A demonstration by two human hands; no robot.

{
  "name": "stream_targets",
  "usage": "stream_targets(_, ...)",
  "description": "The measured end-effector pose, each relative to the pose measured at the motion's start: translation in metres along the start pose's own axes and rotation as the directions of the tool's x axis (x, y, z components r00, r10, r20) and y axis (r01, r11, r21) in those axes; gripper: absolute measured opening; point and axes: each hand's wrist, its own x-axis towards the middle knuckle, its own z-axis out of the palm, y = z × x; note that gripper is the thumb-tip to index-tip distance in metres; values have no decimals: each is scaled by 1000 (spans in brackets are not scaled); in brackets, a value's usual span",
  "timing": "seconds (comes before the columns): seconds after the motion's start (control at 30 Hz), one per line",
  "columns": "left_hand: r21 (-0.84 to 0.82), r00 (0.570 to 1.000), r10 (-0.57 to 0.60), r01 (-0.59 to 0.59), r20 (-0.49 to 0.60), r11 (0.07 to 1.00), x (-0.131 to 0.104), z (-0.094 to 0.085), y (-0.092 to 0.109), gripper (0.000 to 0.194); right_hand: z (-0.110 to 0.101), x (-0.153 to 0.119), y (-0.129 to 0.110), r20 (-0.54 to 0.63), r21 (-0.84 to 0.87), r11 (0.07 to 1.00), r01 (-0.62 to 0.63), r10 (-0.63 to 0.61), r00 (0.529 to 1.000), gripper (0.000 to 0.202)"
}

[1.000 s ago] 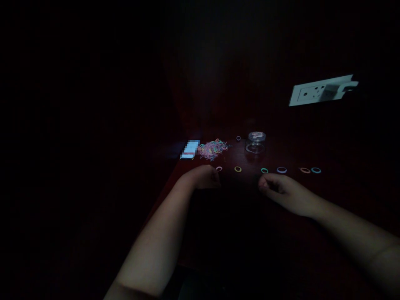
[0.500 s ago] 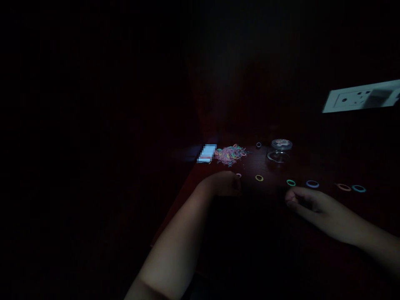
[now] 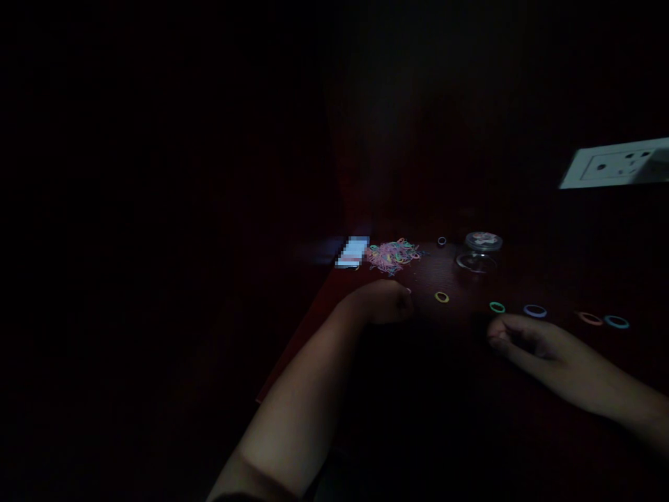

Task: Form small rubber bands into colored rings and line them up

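My left hand (image 3: 389, 301) rests closed on the dark table, right beside a pink ring (image 3: 408, 291) that it mostly covers; whether the fingers grip it is too dark to tell. My right hand (image 3: 523, 341) is curled with thumb and fingertips together, and anything between them is too small to see. Beyond it lie a green ring (image 3: 497, 307) and a purple ring (image 3: 535, 311). A yellow ring (image 3: 442, 297) lies between the hands. Farther right are an orange ring (image 3: 591, 318) and a teal ring (image 3: 617, 322). A pile of coloured bands (image 3: 393, 256) sits behind my left hand.
A lit phone (image 3: 352, 252) lies left of the pile. A clear round container (image 3: 477, 262) with a lid (image 3: 483, 241) stands at the back, near a small pale ring (image 3: 442, 241). A socket panel (image 3: 611, 166) is on the wall. The table's left edge (image 3: 293, 345) shows.
The view has shifted, so the table items appear slightly farther right. My left hand now covers more of the pink ring. My right hand keeps its curled pose near the green ring.
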Motion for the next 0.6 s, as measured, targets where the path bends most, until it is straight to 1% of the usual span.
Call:
stream_targets(0.07,10,992,-2,3,-128,1000,4,3,-2,20,0,0,-3,1,-3,1000,-2,2,1000,36)
stream_targets(0.1,24,976,-4,9,-216,1000,7,5,-4,22,0,0,-5,1,-10,1000,1,-1,1000,36)
stream_targets(0.17,72,923,-2,32,-384,997,14,11,-7,26,0,0,-7,1,-27,1000,10,-10,1000,36)
stream_targets(0.2,100,899,-4,53,-438,994,18,13,-9,28,0,0,-8,4,-35,999,15,-15,1000,35)
stream_targets(0.23,127,885,-9,78,-466,989,22,16,-11,30,0,0,-8,5,-40,999,21,-21,1000,35)
stream_targets(0.3,173,886,-27,120,-462,978,30,21,-13,35,0,1,-7,5,-44,998,33,-33,999,33)
stream_targets(0.43,232,929,-81,173,-360,957,44,29,-13,43,2,1,-5,-13,-38,997,62,-62,998,27)
stream_targets(0.53,258,945,-118,201,-306,945,49,33,-13,47,2,1,-4,-38,-57,995,77,-79,996,23)
stream_targets(0.6,263,947,-120,202,-298,943,49,34,-14,47,2,2,-4,-41,-75,994,81,-84,996,22)
